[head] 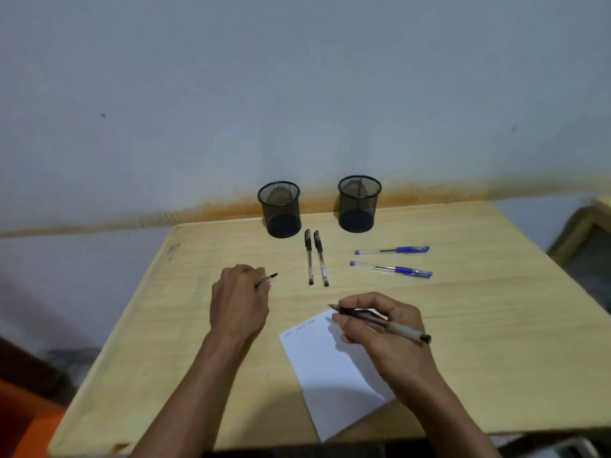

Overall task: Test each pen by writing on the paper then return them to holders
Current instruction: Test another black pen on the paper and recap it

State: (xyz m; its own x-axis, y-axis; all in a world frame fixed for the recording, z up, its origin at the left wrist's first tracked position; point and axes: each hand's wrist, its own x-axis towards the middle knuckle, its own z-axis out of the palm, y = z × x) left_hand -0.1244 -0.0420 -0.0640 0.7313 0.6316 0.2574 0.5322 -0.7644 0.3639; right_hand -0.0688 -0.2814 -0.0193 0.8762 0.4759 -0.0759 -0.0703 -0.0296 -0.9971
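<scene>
My right hand (380, 328) grips an uncapped black pen (396, 328), its tip pointing left just above the top edge of the white paper (330, 368), which bears a few faint marks. My left hand (238, 299) is closed on that pen's black cap (267, 279), to the left of the paper. Two capped black pens (315, 257) lie side by side in the middle of the table. Two blue pens (391, 259) lie to their right. Two black mesh holders stand at the back, the left holder (280, 209) and the right holder (358, 203), both with nothing in them.
The wooden table (479, 325) stands against a pale wall with an orange stain along its foot. Another piece of furniture (585, 233) shows at the right edge, and something orange (23, 424) sits at the lower left.
</scene>
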